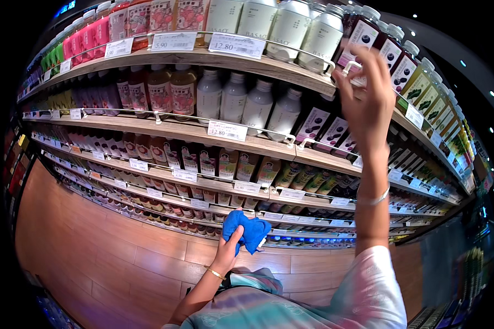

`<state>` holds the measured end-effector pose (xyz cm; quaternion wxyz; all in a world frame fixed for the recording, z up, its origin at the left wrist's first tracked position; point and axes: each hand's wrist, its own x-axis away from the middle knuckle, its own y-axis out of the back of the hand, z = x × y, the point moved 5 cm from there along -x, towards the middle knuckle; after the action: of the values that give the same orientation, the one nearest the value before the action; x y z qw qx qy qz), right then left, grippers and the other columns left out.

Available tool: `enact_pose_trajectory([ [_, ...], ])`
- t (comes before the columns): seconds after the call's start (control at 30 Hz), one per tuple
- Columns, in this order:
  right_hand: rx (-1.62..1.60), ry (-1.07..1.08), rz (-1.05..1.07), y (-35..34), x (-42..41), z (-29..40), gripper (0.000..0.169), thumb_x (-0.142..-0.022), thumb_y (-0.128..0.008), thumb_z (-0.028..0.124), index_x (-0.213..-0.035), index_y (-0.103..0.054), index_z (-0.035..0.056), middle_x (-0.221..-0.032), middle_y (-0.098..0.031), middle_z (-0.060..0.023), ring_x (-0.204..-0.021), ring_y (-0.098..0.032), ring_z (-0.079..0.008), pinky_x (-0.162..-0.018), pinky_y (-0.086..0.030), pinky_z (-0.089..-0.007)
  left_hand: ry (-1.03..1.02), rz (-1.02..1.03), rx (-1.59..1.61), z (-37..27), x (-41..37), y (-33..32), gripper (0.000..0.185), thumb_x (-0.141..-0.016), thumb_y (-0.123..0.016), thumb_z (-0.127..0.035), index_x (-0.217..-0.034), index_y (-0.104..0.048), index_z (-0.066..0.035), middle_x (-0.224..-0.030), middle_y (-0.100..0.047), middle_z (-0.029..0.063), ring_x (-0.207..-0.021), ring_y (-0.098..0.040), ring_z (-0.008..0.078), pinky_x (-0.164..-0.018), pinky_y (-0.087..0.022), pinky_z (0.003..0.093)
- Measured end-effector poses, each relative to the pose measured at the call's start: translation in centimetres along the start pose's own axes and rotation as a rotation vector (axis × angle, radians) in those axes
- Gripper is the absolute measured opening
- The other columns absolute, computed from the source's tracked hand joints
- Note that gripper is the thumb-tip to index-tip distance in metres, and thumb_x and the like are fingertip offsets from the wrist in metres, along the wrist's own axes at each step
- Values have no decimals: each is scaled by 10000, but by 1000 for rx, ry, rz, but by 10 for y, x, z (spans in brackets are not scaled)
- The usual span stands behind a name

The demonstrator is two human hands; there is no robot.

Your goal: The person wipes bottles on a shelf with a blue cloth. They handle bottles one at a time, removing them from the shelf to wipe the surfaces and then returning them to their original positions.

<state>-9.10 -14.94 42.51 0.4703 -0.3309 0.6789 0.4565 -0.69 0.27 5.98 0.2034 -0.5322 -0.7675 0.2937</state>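
Note:
Low in front of my body, my left hand (231, 242) is closed around a bunched blue cloth (247, 230). My right hand (364, 86) is raised to the front edge of the top visible shelf, its fingers bent by the white rail bracket (351, 67) and a dark juice bottle with a berry label (356, 39). Whether its fingertips touch the bracket, the rail or a price tag cannot be told. Just left of that hand stand white bottles (321, 37) behind the metal rail. Dark bottles with purple labels (313, 123) stand on the shelf below.
Curved-looking wooden shelves (271, 146) hold rows of drinks, with thin metal rails and price tags (227, 130) along their fronts. Pink-labelled bottles (86, 37) are at upper left, green-labelled ones (418, 88) at right. A tiled floor (119, 251) lies below.

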Motion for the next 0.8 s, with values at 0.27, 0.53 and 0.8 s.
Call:
enact_pose_trajectory([
  [0.27, -231, -665, 282, -34, 250, 104, 207, -793, -699, 73, -655, -548, 41, -519, -453, -63, -487, -454, -241, -603, -430, -357, -11, -33, 8, -8, 0, 17, 505, -964, -522, -217, -1410, -337, -70, -1257, -536, 113, -1128, -516, 170, -957, -408, 304],
  [0.53, -324, -906, 442, -43, 287, 119, 239, -967, -492, 144, -773, -533, 10, -560, -536, -68, -469, -536, -155, -451, -401, -266, -21, -31, 2, -11, 6, 23, 476, -968, -516, -192, -1398, -353, -65, -1245, -546, 110, -1130, -522, 170, -972, -405, 305],
  [0.8, -502, -922, 409, -62, 269, 143, 299, -747, -604, -144, -1007, -575, 0, -887, -599, -92, -694, -603, -135, -575, -518, -266, -130, -144, -38, -24, 13, 36, 508, -960, -533, -215, -1402, -333, -63, -1261, -519, 105, -1152, -497, 167, -986, -388, 303],
])
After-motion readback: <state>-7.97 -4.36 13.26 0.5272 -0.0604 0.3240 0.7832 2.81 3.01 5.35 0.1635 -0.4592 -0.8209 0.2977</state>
